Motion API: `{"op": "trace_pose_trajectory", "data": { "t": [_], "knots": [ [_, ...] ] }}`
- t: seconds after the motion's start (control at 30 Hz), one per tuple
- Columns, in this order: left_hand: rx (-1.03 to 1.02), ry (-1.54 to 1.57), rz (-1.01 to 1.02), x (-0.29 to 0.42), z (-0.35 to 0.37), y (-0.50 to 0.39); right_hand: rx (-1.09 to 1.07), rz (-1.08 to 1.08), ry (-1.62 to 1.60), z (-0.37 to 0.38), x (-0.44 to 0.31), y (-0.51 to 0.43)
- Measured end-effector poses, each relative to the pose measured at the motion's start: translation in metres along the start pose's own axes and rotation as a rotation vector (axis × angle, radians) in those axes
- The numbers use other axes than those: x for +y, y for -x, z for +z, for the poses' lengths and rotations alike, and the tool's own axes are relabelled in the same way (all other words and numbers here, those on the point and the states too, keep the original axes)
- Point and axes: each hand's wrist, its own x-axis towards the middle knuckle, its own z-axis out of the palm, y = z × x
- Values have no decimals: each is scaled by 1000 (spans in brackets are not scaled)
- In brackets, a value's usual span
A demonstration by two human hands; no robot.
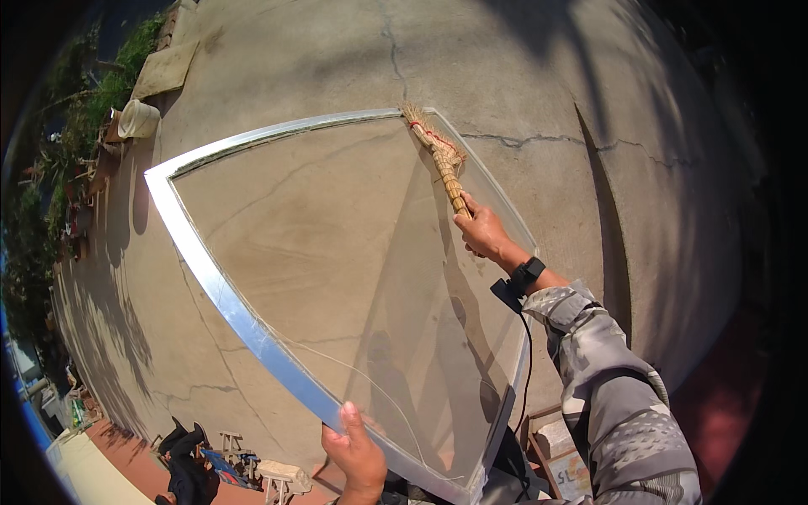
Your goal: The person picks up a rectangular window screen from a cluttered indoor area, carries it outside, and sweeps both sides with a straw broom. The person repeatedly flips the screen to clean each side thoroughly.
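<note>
A metal-framed mesh screen panel (233, 315) is held up before me over the concrete ground. My left hand (356, 448) grips its lower frame edge, thumb on the bright metal face. My right hand (483, 230) is closed around the handle of a bound straw hand broom (445, 161). The broom's bristles lie at the far corner of the panel, beside the frame. A loose pale strand (372, 379) curves across the near part of the mesh. A black strap with a small device and a cable is on my right wrist.
A white bucket (139, 118) and potted plants line the left side. At the lower left a person in dark clothes (189, 464) is near small wooden stools (278, 480). A wooden box frame (543, 445) stands close by at lower right. Cracks cross the concrete (505, 76).
</note>
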Motion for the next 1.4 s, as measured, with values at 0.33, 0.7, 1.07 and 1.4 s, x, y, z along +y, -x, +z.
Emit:
{"op": "trace_pose_trajectory", "data": {
  "t": [0.33, 0.7, 1.07, 1.4],
  "knots": [
    [42, -137, 169, -20, -1, 0, 126, 122, 34, -38, 45, -67],
    [25, -137, 239, -17, 5, -3, 48, 227, 361, -111, 146, 35],
    [35, -252, 267, -6, 19, -4, -252, 22, -59, -32, 14, 328],
    [31, -180, 285, -22, 22, -10, -380, -176, 398, -137, 64, 518]
  ]
}}
